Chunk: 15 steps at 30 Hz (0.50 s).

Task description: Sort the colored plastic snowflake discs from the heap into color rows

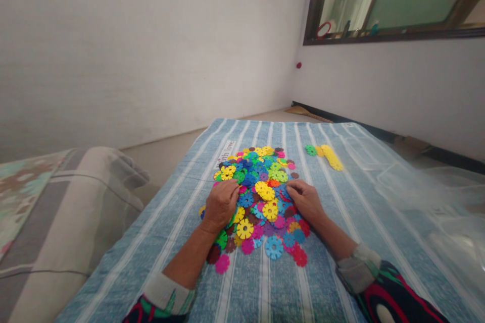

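Note:
A heap of flat plastic snowflake discs (pixel 261 197) in yellow, blue, green, pink and brown lies on a blue striped cloth (pixel 341 222). My left hand (pixel 221 204) rests on the heap's left side with its fingers curled down onto the discs. My right hand (pixel 305 200) lies on the right side, fingers bent and pinched at the discs. What either hand grips is hidden under the fingers. A joined row of yellow discs (pixel 331 157) with a green disc (pixel 311 150) at its end lies apart at the far right.
A rolled grey cushion (pixel 76 222) lies at the left beside the cloth. Clear plastic bags (pixel 424 197) cover the right side. White walls meet at a corner behind, with a window ledge (pixel 379 35) holding small items at the upper right.

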### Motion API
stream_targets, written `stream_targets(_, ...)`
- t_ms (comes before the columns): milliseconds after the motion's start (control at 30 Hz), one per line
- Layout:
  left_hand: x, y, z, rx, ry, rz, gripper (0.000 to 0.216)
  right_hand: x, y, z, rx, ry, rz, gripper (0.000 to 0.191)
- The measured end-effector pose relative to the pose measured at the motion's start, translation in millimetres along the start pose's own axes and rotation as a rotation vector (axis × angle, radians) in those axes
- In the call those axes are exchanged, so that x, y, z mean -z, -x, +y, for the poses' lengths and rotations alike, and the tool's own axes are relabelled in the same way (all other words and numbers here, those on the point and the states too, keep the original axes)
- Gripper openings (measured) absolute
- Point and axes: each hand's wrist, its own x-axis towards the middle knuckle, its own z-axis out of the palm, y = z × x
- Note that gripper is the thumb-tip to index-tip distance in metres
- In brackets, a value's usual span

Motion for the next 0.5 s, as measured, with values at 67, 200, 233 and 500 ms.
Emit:
stream_targets(67, 0.4, -0.1, -0.5, 0.014, 0.0, 0.019, 0.026, 0.3, -0.1, -0.9, 0.012, 0.0, 0.001, 0.018)
stream_targets(200, 2.6, -0.9, -0.2, 0.041, -0.002, 0.06, 0.026, 0.9, 0.2, -3.1, 0.024, -0.002, 0.001, 0.018)
stream_targets(233, 3.1, -1.1, 0.3, 0.049, 0.0, 0.067, 0.026, 1.1, 0.3, -3.5, 0.025, -0.004, 0.002, 0.018)
stream_targets(500, 11.1, -3.0, 11.2, 0.236, 0.175, 0.095, 0.027, 1.2, -0.3, -1.9, 0.022, -0.011, 0.015, 0.017)
